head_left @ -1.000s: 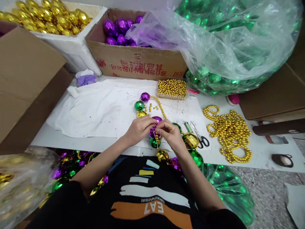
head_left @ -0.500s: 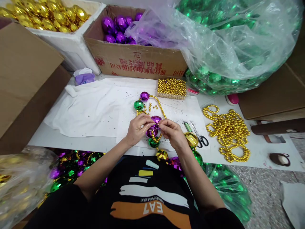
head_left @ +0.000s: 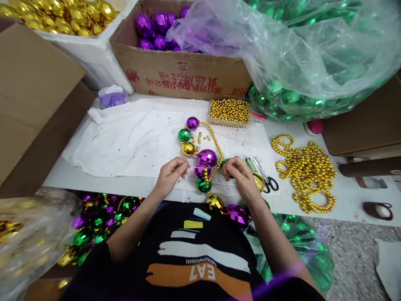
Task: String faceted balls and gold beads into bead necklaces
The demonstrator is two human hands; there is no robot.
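A thin pale string (head_left: 192, 168) runs taut between my two hands, over a bead necklace. My left hand (head_left: 171, 173) pinches one end and my right hand (head_left: 239, 175) pinches the other. Below the string lie big faceted purple balls (head_left: 207, 157), a green ball (head_left: 204, 185) and a strand of small gold beads (head_left: 218, 144). The necklace runs on to a gold ball (head_left: 215, 202) and a purple ball (head_left: 237, 216) at the table's front edge. Part of a gold ball (head_left: 258, 181) shows behind my right wrist.
A clear box of gold beads (head_left: 229, 112) stands behind the necklace. Scissors (head_left: 269, 180) and a green spool (head_left: 250, 164) lie to the right, before a heap of gold bead strands (head_left: 308, 171). A carton (head_left: 184, 75) of purple balls and a bag of green balls (head_left: 291, 96) line the back.
My hands have moved apart, left and right, drawing the string out straight between them. The balls they covered now show more. The view has shifted slightly.
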